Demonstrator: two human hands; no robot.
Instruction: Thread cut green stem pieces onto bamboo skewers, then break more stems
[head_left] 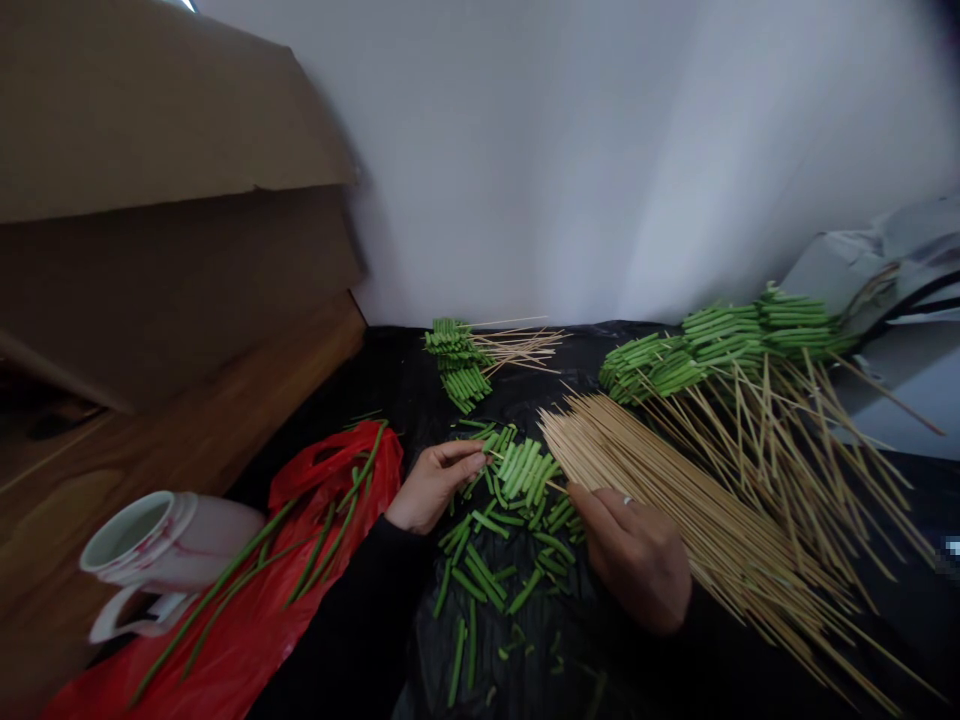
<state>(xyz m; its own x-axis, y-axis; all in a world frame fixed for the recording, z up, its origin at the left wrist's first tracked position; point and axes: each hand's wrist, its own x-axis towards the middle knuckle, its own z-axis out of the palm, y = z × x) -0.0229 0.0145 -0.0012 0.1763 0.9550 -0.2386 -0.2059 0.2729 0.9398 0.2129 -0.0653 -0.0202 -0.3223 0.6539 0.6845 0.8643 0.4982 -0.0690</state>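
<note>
Black plastic sheeting (390, 400) is strewn with cut green beans (480, 570), and a bean-threaded bamboo skewer (521, 470) is held between the hands, its long axis running sideways, clenched near one end by the right hand (636, 560) and pinched at the other by the left hand (433, 488).
</note>
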